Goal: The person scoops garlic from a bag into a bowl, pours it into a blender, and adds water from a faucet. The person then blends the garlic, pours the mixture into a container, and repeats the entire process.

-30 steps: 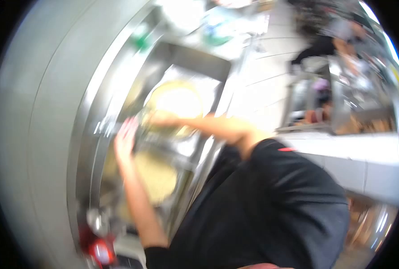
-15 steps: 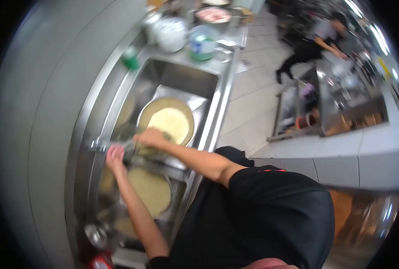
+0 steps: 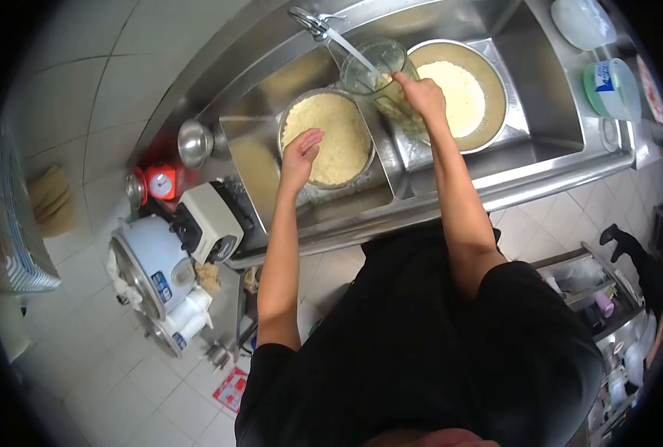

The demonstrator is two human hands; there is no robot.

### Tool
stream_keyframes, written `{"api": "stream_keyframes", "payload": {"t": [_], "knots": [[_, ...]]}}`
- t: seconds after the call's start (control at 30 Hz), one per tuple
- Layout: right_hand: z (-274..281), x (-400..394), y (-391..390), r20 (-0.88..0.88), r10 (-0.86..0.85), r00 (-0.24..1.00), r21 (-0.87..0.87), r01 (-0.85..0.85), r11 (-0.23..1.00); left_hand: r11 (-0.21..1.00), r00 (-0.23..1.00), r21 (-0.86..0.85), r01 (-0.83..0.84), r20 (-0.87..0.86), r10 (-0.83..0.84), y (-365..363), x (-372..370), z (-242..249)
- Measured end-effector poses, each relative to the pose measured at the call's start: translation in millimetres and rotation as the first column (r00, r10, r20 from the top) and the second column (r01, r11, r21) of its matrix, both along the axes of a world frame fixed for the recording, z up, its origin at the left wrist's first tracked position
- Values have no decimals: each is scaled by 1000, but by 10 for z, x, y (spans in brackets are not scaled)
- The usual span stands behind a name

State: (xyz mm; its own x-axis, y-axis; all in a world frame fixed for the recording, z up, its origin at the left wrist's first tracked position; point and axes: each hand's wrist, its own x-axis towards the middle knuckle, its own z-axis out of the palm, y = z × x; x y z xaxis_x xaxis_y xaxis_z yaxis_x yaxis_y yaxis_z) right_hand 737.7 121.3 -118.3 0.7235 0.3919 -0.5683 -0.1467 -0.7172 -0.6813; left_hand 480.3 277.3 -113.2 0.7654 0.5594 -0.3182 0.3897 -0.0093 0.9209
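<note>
My right hand (image 3: 423, 95) grips the handle of a clear jug (image 3: 376, 67), tilted over the sink between two round pans. Water from the tap (image 3: 309, 22) streams into the jug, and pale wet residue shows inside it. My left hand (image 3: 302, 149) is over the near-left edge of the left pan, its fingers stretched out and holding nothing. Pale yellow, grainy matter (image 3: 331, 134) fills that left pan. In the right basin, the other round pan (image 3: 495, 112) contains cloudy liquid around a pale yellow mound (image 3: 454, 97).
A steel bowl (image 3: 195, 144), a red scale (image 3: 160, 181) and a cream-coloured appliance base (image 3: 211, 223) stand left of the sink. Below them is a large lidded pot (image 3: 153, 253). Tubs, one a green-tinted container (image 3: 611, 89), line the right end. Another person's dark-clothed leg (image 3: 633, 253) shows at far right.
My view has swung toward the left side of the sink. My left hand has moved from beside the tap to over the left pan. My right hand still holds the jug.
</note>
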Motion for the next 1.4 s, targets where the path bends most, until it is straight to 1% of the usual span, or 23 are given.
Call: {"api": "stream_keyframes", "payload": {"t": [0.1, 0.17, 0.23, 0.27, 0.33, 0.37, 0.4, 0.47, 0.53, 0.67, 0.73, 0.77, 0.83, 0.9, 0.97, 1.0, 1.03, 1.1, 1.13, 1.2, 1.3, 1.37, 1.4], "knots": [[-128, 234, 88, -8, 53, 999, 48, -53, 997, 997, 999, 62, -46, 23, 45, -191, 260, 171], [-211, 223, 87, 1, 92, 996, 43, -92, 995, 993, 993, 2, -115, 5, 115, -368, 504, 347], [-232, 299, 190, 87, 139, 986, -38, -136, 990, 954, 960, -201, -221, 127, 249, -402, 730, 361], [-209, 320, 190, 122, 147, 982, -27, -145, 989, 950, 957, -206, -235, 121, 263, -324, 821, 327], [-25, 391, 125, 77, 189, 979, -18, -188, 982, 928, 919, -252, -272, 217, 329, -173, 922, 171], [-9, 434, 103, 56, 218, 974, 8, -219, 976, 920, 919, -274, -280, 200, 339, -78, 998, 112], [-85, 438, 110, 114, 168, 979, 27, -172, 985, 920, 909, -252, -299, 219, 356, 48, 1070, 90], [-131, 513, 80, 110, 188, 976, 28, -192, 981, 914, 891, -234, -331, 242, 384, 265, 1236, 66], [-29, 582, 75, 100, 172, 980, 76, -180, 981, 886, 882, -366, -283, 262, 390, 475, 1424, 44], [-61, 643, 43, 63, 214, 975, 45, -217, 975, 846, 861, -470, -252, 290, 418, 996, 1652, -592], [-47, 619, 5, 57, 208, 976, 51, -211, 976, 702, 849, -706, -93, 312, 426, 1154, 1838, -776], [-52, 607, -21, 40, 205, 978, 48, -207, 977, 700, 849, -708, -90, 314, 426, 1146, 1931, -766], [-85, 592, -58, 52, 198, 979, 32, -200, 979, 684, 857, -701, -201, 212, 469, 1054, 2128, -689], [-52, 603, -60, 31, 150, 988, 79, -152, 985, 643, 855, -747, -170, 213, 473, 1009, 2171, -586], [-22, 603, -76, 6, 135, 991, 68, -135, 988, 802, 961, -591, -86, 163, 224, 920, 2199, -433], [-15, 603, -82, -18, 131, 991, 66, -129, 989, 886, 979, -445, -130, 84, 186, 817, 2157, -363], [-17, 603, -88, -20, 132, 991, 66, -130, 989, 886, 979, -446, -131, 82, 187, 737, 2107, -307], [-30, 578, -83, -46, 96, 994, 96, -91, 991, 880, 963, -394, -264, -152, 221, 655, 1992, -256], [-57, 551, -74, -51, 99, 994, 98, -94, 991, 880, 962, -391, -269, -157, 225, 604, 1948, -246], [-117, 507, -44, -24, 48, 999, 125, -45, 991, 672, 940, -700, -242, 3, 342, 486, 1910, -269], [-103, 467, -31, -85, 21, 996, 90, -13, 996, 722, 914, -646, -248, 91, 396, 373, 1978, -376], [-175, 477, -69, -82, 24, 996, 95, -16, 995, 671, 891, -707, -223, 131, 435, 367, 2013, -496], [-209, 473, -99, -91, 13, 996, 103, -4, 995, 706, 881, -684, -185, 204, 428, 356, 2015, -563]]}}
